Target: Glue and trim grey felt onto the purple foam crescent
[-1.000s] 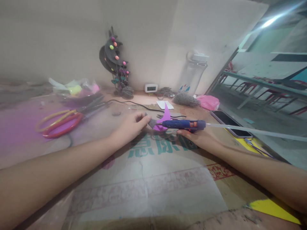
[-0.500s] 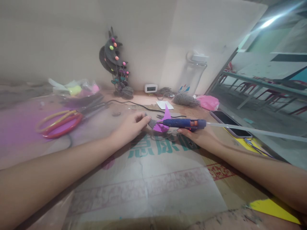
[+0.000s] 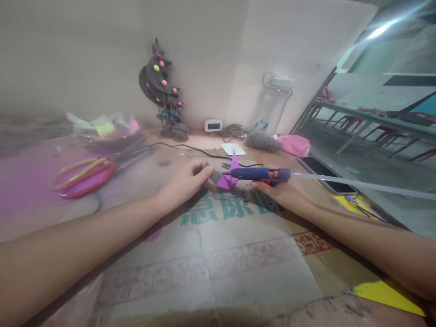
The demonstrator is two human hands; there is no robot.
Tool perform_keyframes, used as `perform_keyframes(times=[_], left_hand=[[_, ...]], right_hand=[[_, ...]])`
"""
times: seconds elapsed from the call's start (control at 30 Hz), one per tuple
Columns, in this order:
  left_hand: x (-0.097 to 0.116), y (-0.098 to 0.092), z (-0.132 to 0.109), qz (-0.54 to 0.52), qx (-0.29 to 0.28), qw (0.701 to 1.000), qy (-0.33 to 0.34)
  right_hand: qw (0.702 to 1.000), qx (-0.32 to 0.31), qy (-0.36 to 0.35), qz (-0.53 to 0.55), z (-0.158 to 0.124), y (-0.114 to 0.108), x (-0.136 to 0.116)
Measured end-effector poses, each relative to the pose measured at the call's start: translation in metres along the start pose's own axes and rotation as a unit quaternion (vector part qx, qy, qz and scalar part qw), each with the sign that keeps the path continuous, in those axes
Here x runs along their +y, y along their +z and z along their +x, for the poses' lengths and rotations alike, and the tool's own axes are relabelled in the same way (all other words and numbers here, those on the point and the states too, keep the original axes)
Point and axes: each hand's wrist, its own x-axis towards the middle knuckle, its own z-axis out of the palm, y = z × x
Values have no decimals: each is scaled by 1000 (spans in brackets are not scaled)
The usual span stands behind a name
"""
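Note:
Between the thumb and fingers of my left hand (image 3: 192, 179) is a small grey felt piece (image 3: 215, 176). A purple pointed piece (image 3: 229, 180) adjoins the grey one, one tip standing upright. My right hand (image 3: 272, 190) is wrapped round a blue glue gun (image 3: 252, 174), which lies level with its nozzle pointing left over the two pieces. Whether the nozzle touches them I cannot tell. From the back of the gun a long clear glue stick (image 3: 340, 180) sticks out to the right.
Red and yellow scissors (image 3: 88, 178) lie at left. Behind stand a decorated grey moon (image 3: 156, 81), a white clock (image 3: 213, 125) and a clear bottle (image 3: 272, 106). Grey yarn (image 3: 263, 141), a pink bag (image 3: 296, 145) and a phone (image 3: 327, 175) are at right.
The whole view has shifted slightly. The purple piece's upright tip looks a little narrower and further left; both hands keep their holds.

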Motion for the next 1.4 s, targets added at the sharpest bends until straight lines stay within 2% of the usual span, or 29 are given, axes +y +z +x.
perform_keyframes(times=[0.17, 0.3, 0.4, 0.53, 0.7, 0.87, 1.0, 1.13, 1.27, 1.4], left_hand=[[0, 0, 1, 6, -3, 1000, 7], [3, 0, 1, -23, -9, 1000, -5], [3, 0, 2, -60, -9, 998, -15], [1, 2, 3, -88, -17, 996, -14], [-2, 2, 4, -84, -15, 996, -21], [-1, 2, 6, -66, -9, 998, -8], [-2, 3, 6, -62, -9, 998, -10], [-4, 3, 6, -63, -13, 998, -9], [-4, 2, 6, -71, -12, 997, -19], [-4, 1, 7, -100, -1, 995, -19]], right_hand=[[999, 1, 29, -31, 2, -2, 4], [997, 55, 28, -45, 7, -12, 2], [997, 79, 16, 7, 14, -23, 4], [993, 85, 26, 76, 32, -34, 20], [992, 87, 78, -50, 70, -36, 38], [987, 56, 98, -115, 100, -20, 47], [984, 26, 104, -146, 105, -13, 55], [977, 3, 76, -197, 97, -25, 55], [956, -6, 66, -286, 85, -43, 46], [875, 14, 34, -483, 73, -53, 21]])
